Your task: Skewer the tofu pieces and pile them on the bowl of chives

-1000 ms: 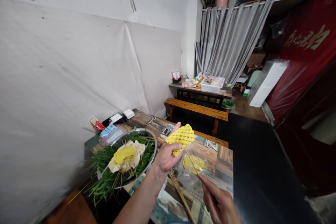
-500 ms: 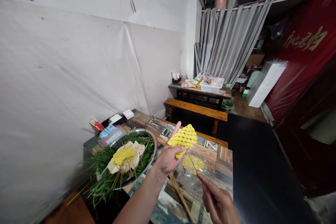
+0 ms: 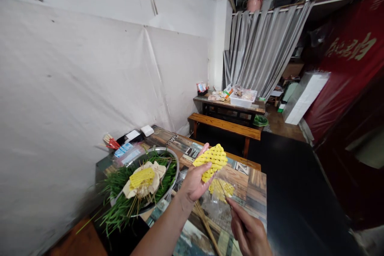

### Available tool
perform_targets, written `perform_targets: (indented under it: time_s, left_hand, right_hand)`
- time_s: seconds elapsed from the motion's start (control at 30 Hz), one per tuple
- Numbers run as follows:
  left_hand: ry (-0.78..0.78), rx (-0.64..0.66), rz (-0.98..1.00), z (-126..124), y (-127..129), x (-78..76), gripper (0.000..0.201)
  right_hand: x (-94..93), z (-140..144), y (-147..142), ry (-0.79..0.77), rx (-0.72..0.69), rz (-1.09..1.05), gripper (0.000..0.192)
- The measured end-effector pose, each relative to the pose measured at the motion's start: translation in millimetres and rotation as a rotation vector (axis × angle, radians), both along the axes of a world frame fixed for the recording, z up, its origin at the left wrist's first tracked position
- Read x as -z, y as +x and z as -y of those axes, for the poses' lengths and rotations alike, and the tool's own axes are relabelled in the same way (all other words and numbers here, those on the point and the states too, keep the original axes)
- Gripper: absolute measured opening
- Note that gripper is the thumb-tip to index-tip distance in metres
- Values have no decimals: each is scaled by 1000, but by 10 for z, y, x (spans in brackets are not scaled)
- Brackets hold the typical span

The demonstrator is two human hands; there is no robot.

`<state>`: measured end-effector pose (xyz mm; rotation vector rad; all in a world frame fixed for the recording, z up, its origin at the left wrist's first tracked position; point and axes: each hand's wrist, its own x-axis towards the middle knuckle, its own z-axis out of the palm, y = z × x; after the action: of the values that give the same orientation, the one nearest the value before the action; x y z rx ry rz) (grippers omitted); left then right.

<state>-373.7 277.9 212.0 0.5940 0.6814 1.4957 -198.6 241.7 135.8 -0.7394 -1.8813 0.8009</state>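
My left hand (image 3: 196,178) is closed on a yellow lattice-cut food sheet (image 3: 212,160), thumb on its near side. Pinched in my right hand (image 3: 247,224) is a thin wooden skewer (image 3: 221,187), whose tip meets the sheet's lower edge; how deep it goes I cannot tell. Below them, more yellow lattice sheets (image 3: 222,189) lie on a clear plastic bag (image 3: 214,204). A bundle of loose skewers (image 3: 207,224) rests on the table beside my left forearm. To the left, a metal bowl (image 3: 177,164) holds green leafy stalks (image 3: 115,196), pale skewered slices (image 3: 159,170) and yellow pieces (image 3: 142,177).
The patterned wooden table (image 3: 255,184) stands before me. Red-wrapped chopsticks (image 3: 111,142) and packets (image 3: 123,150) sit behind the bowl. Beyond are a wooden bench (image 3: 225,125) and a second table (image 3: 207,100) bearing a white tub (image 3: 243,100). A white wall (image 3: 90,80) borders the left.
The view has shifted very slightly. Both hands keep nearly the same pose, with the yellow sheet and skewer still held together.
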Motion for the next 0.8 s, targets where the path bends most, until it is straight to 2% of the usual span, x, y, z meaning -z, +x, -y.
perform_targets:
  time_s: [0.27,0.53,0.8]
  left_hand:
    - [-12,-43,-20,48,64,-44,70]
    - [88,-81,24,65,95,-11,70]
    - [24,-98,45,74,80,-14,70]
  right_hand:
    - [95,6,-28,-33,-32,-12,37]
    - [136,-2,-12,3,-44,60,38]
    - [109,12,10,64,-67,78,39]
